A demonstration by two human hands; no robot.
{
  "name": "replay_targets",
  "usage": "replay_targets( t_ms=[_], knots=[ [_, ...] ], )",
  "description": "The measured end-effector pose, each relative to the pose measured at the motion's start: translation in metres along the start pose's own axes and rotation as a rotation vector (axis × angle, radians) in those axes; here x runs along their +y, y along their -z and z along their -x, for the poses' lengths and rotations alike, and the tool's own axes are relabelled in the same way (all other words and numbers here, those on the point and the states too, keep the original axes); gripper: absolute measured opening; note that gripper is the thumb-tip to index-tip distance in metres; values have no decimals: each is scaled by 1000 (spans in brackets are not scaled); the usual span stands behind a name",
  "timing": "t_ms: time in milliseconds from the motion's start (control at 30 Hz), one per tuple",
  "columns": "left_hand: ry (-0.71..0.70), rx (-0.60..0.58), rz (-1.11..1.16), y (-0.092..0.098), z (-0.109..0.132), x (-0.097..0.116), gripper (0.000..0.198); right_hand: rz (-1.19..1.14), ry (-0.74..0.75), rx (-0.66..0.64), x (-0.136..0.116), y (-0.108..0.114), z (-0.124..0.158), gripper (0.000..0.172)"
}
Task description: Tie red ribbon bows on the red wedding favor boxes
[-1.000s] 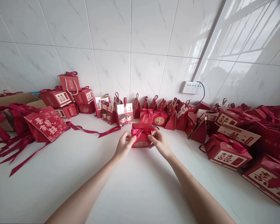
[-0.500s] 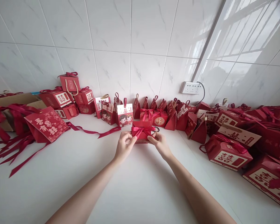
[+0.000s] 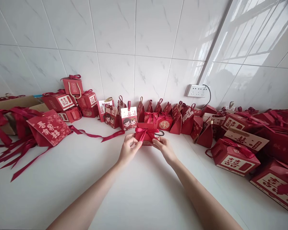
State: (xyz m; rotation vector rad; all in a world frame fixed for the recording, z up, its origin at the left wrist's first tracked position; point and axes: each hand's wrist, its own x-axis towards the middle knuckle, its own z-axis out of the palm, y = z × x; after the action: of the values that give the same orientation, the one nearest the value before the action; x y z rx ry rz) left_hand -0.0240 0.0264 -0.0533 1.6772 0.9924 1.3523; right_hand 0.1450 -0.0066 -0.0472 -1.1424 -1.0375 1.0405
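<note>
In the middle of the white table stands a small red gift box (image 3: 147, 126) with a dark cord handle at its right side. A shiny red ribbon (image 3: 147, 131) is tied in a bow across its front. My left hand (image 3: 129, 147) is closed, thumb and fingers pinching the ribbon's left tail at the box's lower left. On the other side my right hand (image 3: 165, 147) is closed too, pinching the ribbon's right tail near the box's lower right corner. The fingertips hide parts of the tails and the box's lower front.
Behind stand several small gift boxes (image 3: 129, 119) along the tiled wall. Stacked boxes (image 3: 62, 101) and a tilted red box (image 3: 49, 127) with loose ribbons (image 3: 31, 163) lie left. More boxes (image 3: 235, 157) crowd the right. A power strip (image 3: 196, 91) hangs on the wall.
The bow's loops look flatter and its tails have shifted slightly between my fingers. Both hands stay at the box; the view has moved very slightly.
</note>
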Motion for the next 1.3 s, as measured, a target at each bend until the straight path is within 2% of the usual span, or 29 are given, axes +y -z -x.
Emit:
replay_targets(
  t_ms=[267, 633, 1033, 1300],
  knots=[
    [58, -66, 0, -1, -2, -6, 19, 60, -11, -11, 6, 2, -3, 35],
    [159, -38, -136, 1, -8, -14, 13, 149, -15, -32, 16, 6, -7, 39],
    [139, -60, -165, 4, -10, -15, 21, 173, -2, -59, 10, 4, -5, 56],
    [114, -74, -178, 6, -12, -25, 16, 342, -16, -51, 20, 7, -8, 41]
  ],
)
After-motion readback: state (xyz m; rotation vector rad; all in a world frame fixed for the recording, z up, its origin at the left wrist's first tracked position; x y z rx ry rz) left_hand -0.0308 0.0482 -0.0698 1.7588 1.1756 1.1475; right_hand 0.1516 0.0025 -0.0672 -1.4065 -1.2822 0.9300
